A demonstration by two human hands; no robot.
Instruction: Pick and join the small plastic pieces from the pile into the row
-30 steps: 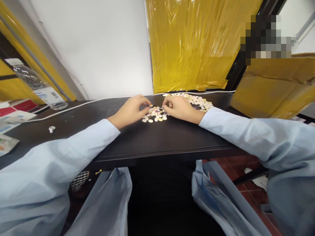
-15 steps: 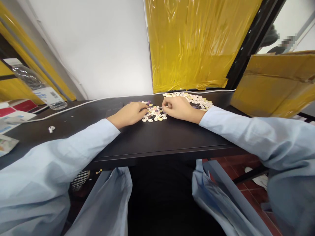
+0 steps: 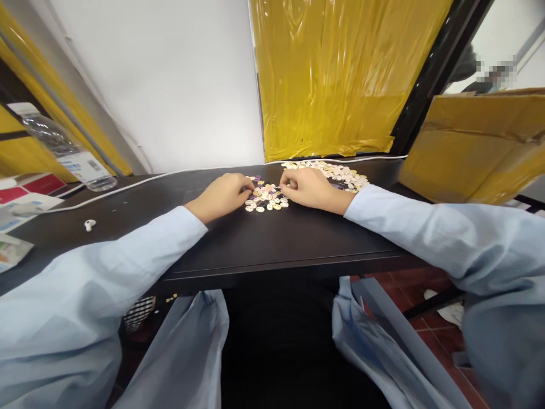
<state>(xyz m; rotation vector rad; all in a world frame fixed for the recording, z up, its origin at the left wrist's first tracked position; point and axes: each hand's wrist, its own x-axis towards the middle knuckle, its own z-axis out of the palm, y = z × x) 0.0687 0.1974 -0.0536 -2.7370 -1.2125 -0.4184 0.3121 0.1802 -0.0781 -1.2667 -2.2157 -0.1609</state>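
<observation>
- Two light-blue sleeves (image 3: pixel 170 236) reach from the near corners over the front edge of a black table (image 3: pixel 264 241).
- A small heap of pale oval pieces (image 3: pixel 268 199) lies between the two hands, a few pieces straying toward the person; some bear marks too small to read.
- The left hand (image 3: pixel 225 193) is at the heap's left side, fingers bent and drawn toward the thumb; whether a piece is pinched there I cannot tell.
- The right hand (image 3: pixel 307 186) is at the heap's right side, thumb and forefinger curled close together; whether they grip a piece is also unclear.
- Some purple pieces (image 3: pixel 257 178) sit at the heap's far left, just beyond the left fingertips.
- Left along the tabletop, well apart from the hands, are a white earbud (image 3: pixel 89 225) and some printed packets (image 3: pixel 25 210).
- A larger spread of similar pieces (image 3: pixel 340 171) lies beyond the right hand, partly hidden by it.
- Farther back, a clear bottle (image 3: pixel 68 147) with a white cap is at left and a taped box (image 3: pixel 477 147) at right.
- A white cable (image 3: pixel 170 172) runs along the table's rear, before a white wall (image 3: pixel 179 85) and a shiny yellow panel (image 3: pixel 340 74).
</observation>
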